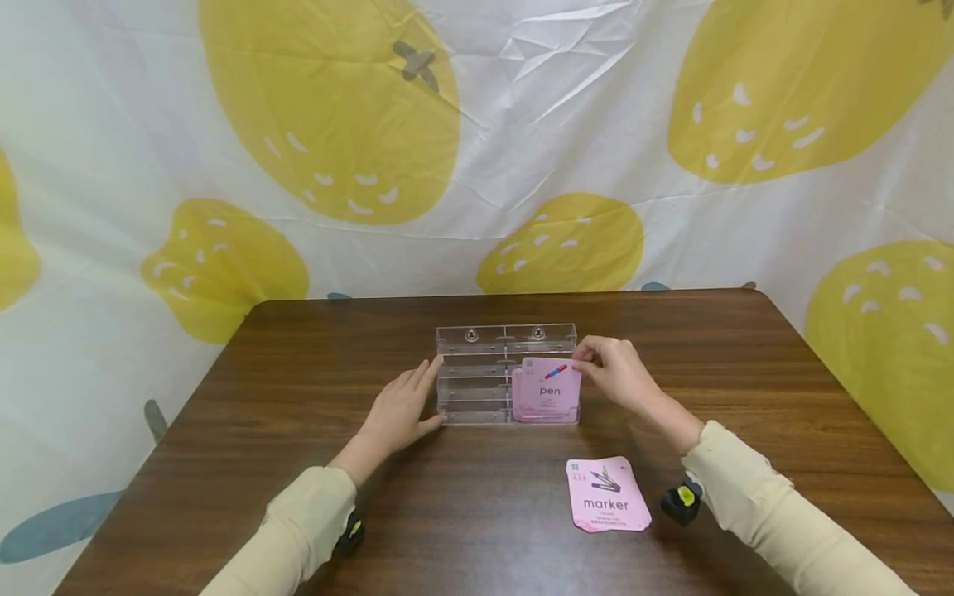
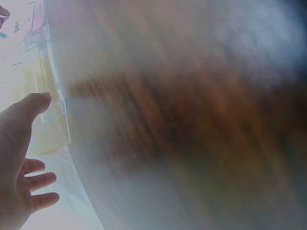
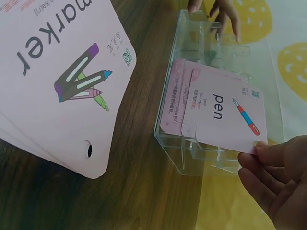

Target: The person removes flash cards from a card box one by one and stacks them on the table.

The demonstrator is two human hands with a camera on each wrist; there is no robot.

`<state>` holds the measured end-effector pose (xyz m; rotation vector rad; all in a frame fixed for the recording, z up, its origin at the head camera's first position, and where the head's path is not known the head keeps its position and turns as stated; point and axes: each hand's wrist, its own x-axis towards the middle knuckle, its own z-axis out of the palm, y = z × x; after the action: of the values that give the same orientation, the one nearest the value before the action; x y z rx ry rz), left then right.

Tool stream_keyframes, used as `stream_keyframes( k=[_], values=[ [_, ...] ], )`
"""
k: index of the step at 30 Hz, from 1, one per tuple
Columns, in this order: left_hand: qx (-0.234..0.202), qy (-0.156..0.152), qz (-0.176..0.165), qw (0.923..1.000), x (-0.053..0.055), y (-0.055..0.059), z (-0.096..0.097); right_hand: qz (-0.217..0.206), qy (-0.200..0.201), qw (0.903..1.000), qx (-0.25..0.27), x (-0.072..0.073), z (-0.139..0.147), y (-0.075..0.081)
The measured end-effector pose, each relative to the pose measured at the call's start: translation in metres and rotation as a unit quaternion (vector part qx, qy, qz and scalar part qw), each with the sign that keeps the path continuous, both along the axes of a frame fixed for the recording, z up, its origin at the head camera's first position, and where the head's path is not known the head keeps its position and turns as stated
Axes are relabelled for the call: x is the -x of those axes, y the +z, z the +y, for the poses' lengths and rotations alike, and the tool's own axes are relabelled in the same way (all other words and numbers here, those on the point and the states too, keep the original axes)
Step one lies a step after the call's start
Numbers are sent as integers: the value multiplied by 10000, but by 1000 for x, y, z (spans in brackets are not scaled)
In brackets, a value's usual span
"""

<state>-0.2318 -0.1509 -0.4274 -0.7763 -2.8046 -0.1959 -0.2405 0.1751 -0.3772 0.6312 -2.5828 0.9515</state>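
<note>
My right hand [image 1: 614, 371] pinches the upper right corner of a pink flash card [image 3: 225, 108] printed "pen" with a red and blue pen. The card's lower part sits in the front right pocket of a clear tiered card holder [image 1: 473, 385], in front of another pink card [image 3: 172, 98] there. On the holder's left side, my left hand [image 1: 398, 407] rests with straight, spread fingers, its thumb at the front lower corner. In the left wrist view the thumb [image 2: 36, 104] lies against the clear wall. The left pockets show no cards.
A small stack of pink cards [image 1: 609, 494], "marker" on top, lies on the brown wooden table [image 1: 335, 348] in front of the holder, to the right. Behind the table's far edge hangs a white cloth [image 1: 522, 149] with yellow fruit shapes.
</note>
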Motion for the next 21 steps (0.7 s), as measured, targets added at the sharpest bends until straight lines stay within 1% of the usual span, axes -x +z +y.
stream_keyframes(
  k=[8,21],
  values=[
    [5,-19,21,10000,-1,0,0,1,7,9999,112,1,-2,3],
    [9,-14,-4,10000,-1,0,-1,126,107,9996,226,-4,-6,15]
  ],
)
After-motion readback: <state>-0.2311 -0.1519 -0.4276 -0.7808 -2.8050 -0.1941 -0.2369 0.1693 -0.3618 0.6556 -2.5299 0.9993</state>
